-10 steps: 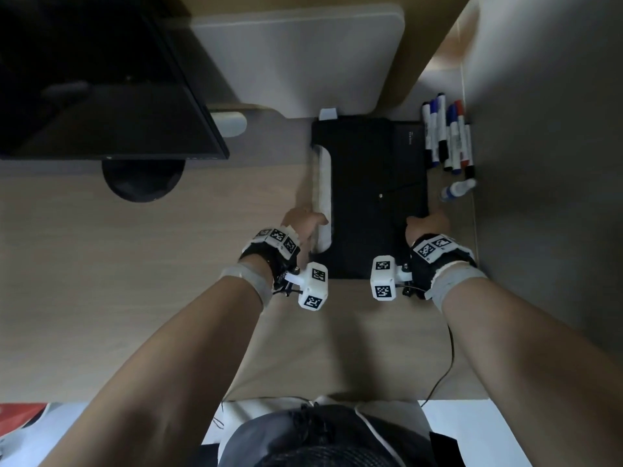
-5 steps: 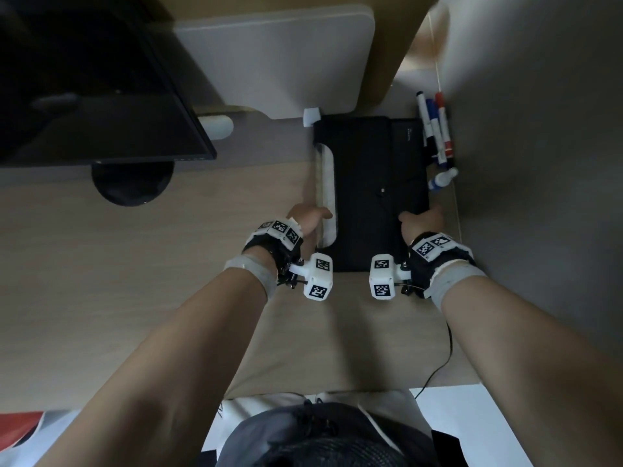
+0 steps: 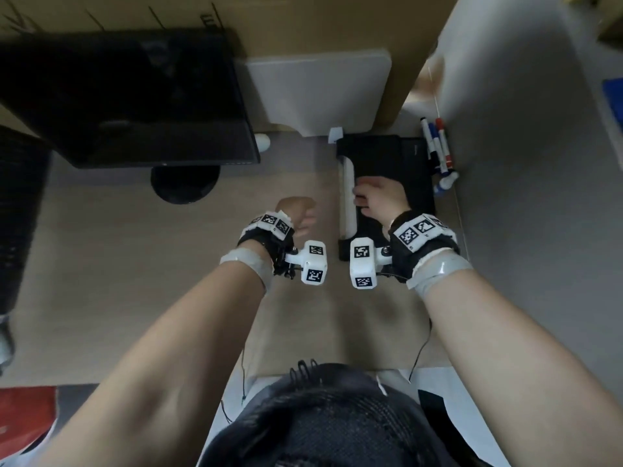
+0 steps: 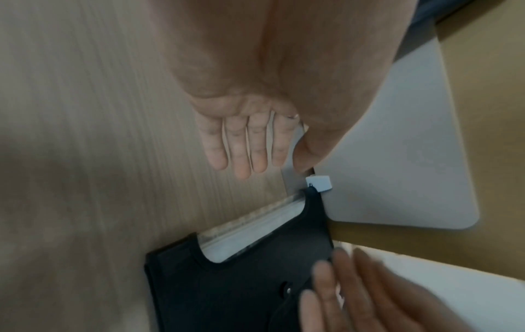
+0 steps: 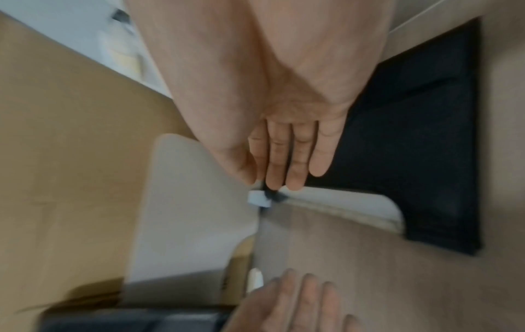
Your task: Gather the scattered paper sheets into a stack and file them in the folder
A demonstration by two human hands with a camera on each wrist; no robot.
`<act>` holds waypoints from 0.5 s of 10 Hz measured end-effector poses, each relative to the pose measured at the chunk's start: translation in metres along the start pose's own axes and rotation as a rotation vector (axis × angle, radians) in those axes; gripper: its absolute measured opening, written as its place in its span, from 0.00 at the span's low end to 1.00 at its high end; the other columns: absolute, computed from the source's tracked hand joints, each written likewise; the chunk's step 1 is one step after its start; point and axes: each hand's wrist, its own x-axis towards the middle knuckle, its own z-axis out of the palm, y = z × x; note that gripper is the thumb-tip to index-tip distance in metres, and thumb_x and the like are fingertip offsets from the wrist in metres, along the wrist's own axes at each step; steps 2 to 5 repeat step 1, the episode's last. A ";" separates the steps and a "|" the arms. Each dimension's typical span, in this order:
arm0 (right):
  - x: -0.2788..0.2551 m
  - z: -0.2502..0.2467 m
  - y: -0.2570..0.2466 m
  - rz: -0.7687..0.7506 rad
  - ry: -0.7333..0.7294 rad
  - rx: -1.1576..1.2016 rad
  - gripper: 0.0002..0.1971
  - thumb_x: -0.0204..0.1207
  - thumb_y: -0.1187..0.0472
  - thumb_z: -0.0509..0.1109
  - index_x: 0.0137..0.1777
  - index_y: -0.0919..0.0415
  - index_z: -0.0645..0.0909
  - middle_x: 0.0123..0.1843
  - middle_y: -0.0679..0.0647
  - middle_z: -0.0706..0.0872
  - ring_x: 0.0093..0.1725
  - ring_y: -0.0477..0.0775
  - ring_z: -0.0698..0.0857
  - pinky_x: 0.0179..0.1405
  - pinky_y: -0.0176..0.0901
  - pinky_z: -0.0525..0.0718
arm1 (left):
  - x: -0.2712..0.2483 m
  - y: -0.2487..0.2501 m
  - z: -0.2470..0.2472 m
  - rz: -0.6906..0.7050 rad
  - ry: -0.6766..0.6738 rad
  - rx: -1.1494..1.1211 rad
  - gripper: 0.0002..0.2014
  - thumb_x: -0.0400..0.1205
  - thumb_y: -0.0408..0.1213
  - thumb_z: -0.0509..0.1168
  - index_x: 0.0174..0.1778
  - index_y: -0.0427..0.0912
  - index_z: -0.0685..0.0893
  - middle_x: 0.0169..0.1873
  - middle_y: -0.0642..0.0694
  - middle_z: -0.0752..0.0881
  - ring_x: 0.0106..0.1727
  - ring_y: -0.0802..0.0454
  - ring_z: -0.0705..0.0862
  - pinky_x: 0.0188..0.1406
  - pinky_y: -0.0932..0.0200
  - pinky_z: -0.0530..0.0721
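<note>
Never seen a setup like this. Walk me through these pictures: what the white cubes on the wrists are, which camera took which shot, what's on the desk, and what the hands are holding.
No machine here: a person works with two bare hands. The white cubes appear to be cameras strapped on each wrist; a third camera sits on the head.

The head view looks down over both arms. The other two pictures look along each palm to the fingers.

On the wooden desk lies a black folder with white paper sheets showing in its cut-out edge. Beside it are marker pens; a dark monitor stands at the left.

The right hand rests on the folder, fingers straight. The left hand is over bare desk, open. Neither hand holds anything.
</note>
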 end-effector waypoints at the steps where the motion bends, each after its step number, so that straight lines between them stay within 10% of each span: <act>1: -0.045 0.013 -0.042 -0.213 -0.008 0.109 0.13 0.78 0.63 0.71 0.62 0.60 0.85 0.52 0.58 0.90 0.46 0.50 0.87 0.50 0.44 0.84 | -0.015 -0.006 -0.022 0.054 -0.007 -0.064 0.10 0.83 0.37 0.62 0.59 0.42 0.83 0.60 0.43 0.86 0.60 0.46 0.86 0.64 0.50 0.81; 5: -0.045 0.013 -0.042 -0.213 -0.008 0.109 0.13 0.78 0.63 0.71 0.62 0.60 0.85 0.52 0.58 0.90 0.46 0.50 0.87 0.50 0.44 0.84 | -0.015 -0.006 -0.022 0.054 -0.007 -0.064 0.10 0.83 0.37 0.62 0.59 0.42 0.83 0.60 0.43 0.86 0.60 0.46 0.86 0.64 0.50 0.81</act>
